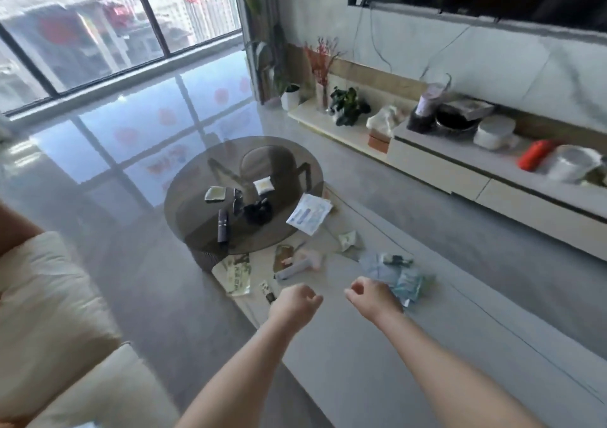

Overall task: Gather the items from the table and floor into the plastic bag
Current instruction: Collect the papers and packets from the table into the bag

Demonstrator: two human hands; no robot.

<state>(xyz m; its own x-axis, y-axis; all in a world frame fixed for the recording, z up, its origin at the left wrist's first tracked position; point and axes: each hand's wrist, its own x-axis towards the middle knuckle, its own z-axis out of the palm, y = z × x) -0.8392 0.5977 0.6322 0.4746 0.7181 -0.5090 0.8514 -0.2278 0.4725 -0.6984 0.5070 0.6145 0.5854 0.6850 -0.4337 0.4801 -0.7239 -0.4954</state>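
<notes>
A round smoked-glass table [197,177] stands mid-room. On it lie a black remote [223,225], a crumpled black thing [258,212], two small white packets [215,194] [262,185] and a white-blue pouch [308,214] at its right edge. Litter is scattered on the floor in front: a printed wrapper [236,274], a pale tube [290,271], a crumpled scrap [347,240] and bluish wrappers [407,284]. My left hand [297,304] and my right hand [371,294] reach out over the floor, fingers curled, holding nothing.
A cream sofa [49,312] fills the left foreground. A long low TV cabinet [492,177] runs along the right wall, carrying pots, plants and a red item. Large windows stand at the back. The glossy grey floor lies open between sofa and cabinet.
</notes>
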